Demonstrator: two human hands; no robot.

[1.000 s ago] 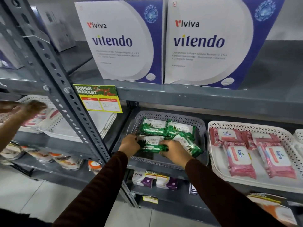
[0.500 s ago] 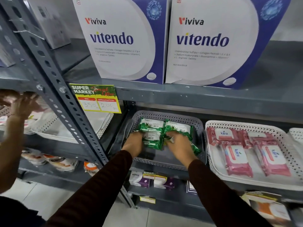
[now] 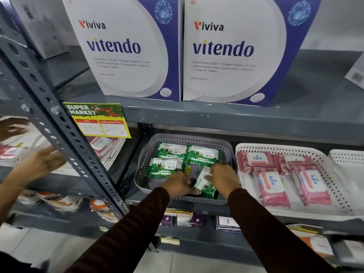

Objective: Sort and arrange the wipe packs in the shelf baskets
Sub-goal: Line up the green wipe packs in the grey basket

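Inside the grey basket (image 3: 185,137) on the middle shelf (image 3: 226,117), both hands meet at the front edge. Left hand (image 3: 180,184) and right hand (image 3: 222,178) pinch 1 green Origami wipe pack (image 3: 204,182) between their fingers, tilted on its edge near the basket's front right corner. 3 more green packs (image 3: 173,151) lie flat toward the back and left wall. Just beside it on the right, a white basket (image 3: 285,148) carries pink Kara wipe packs (image 3: 271,186). 2 Vitendo boxes (image 3: 226,52) stand on the shelf above.
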